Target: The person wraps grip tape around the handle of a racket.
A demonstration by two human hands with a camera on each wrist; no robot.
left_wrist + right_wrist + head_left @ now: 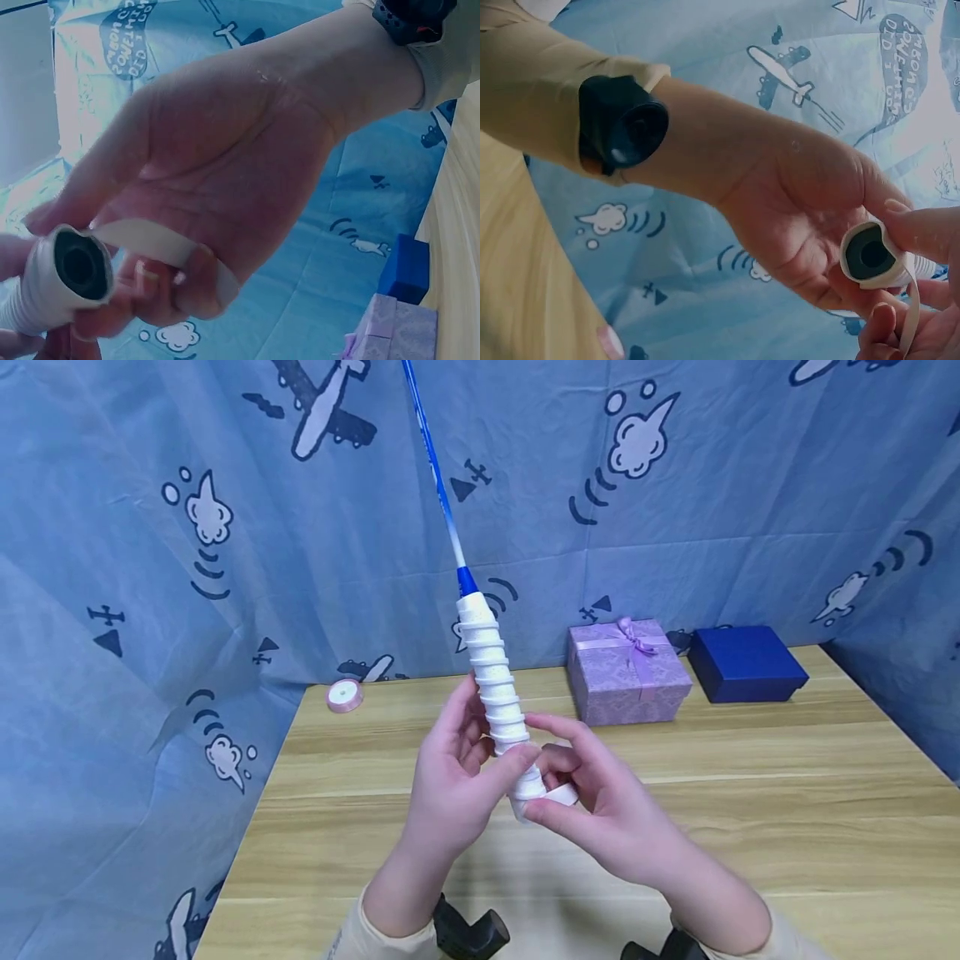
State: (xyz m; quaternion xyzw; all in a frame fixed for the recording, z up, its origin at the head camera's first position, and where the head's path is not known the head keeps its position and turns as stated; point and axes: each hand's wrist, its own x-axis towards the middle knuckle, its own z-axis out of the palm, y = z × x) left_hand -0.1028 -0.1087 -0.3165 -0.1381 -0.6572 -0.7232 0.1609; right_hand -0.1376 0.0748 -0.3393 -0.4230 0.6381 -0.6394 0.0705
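Note:
A badminton racket with a blue-and-white shaft (433,464) stands tilted in front of me, its head beyond the top of the head view. White ridged grip tape (495,681) spirals around the handle. My left hand (453,785) grips the lower handle, thumb across its front. Beside the butt, my right hand (611,806) pinches the loose strip of tape (154,244), which curves away from the handle. Both wrist views show the dark butt end (870,253) ringed by white tape. Some fingertips behind the handle are hidden.
On the wooden table (315,852), a purple gift box (626,681) with a bow and a dark blue box (748,664) stand at the back right. A pink-edged ribbon roll (344,695) lies at the back left. A patterned blue cloth (375,568) hangs behind.

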